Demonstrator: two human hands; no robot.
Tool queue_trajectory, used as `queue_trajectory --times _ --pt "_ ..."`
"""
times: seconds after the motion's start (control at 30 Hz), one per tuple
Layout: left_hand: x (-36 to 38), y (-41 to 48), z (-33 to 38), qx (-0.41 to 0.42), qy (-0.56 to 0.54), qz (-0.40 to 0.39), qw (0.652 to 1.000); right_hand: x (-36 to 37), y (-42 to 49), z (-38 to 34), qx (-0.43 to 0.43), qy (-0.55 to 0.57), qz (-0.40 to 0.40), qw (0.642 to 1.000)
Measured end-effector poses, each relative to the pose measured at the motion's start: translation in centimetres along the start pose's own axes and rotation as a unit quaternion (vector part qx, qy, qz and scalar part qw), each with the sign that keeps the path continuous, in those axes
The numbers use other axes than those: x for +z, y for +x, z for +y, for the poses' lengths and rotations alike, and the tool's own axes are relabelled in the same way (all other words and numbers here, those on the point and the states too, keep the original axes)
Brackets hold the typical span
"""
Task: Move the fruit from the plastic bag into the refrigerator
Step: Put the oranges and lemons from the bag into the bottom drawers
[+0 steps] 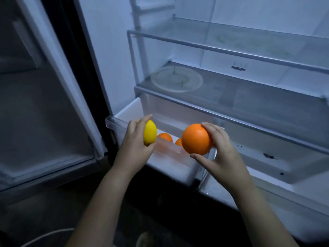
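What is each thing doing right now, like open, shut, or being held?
Fridge door, open.
Drawer, pulled out.
Two oranges, lying in the drawer.
Lemon, gripped by left hand, over the drawer.
Big orange, gripped by right hand, over the drawer.

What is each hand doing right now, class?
Left hand: holding the lemon.
Right hand: holding the orange.
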State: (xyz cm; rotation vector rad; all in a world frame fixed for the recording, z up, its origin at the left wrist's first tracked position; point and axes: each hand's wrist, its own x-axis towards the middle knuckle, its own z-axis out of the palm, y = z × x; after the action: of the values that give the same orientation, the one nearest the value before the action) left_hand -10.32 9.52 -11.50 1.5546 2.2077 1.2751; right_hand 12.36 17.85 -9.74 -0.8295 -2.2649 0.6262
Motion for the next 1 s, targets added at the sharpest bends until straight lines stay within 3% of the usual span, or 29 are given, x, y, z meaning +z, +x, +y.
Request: queue_trajectory --times 0.27,0.7,1.0 --pt "0.9 7.9 -3.8 0.014 -0.024 -0.054 0.998 1.8 4.7 0.8 0.040 -0.050 -0.002 0.998" --pt "0.1 13.3 -10.9 0.062 0.033 -0.102 0.992 10.6 16.1 3.0 0.033 -0.132 -0.204 0.970" --pt "0.1 13.1 -11.2 0.046 -0.003 -0.110 0.993 16.7 19.3 7.6 0.065 -0.170 -0.231 0.956"
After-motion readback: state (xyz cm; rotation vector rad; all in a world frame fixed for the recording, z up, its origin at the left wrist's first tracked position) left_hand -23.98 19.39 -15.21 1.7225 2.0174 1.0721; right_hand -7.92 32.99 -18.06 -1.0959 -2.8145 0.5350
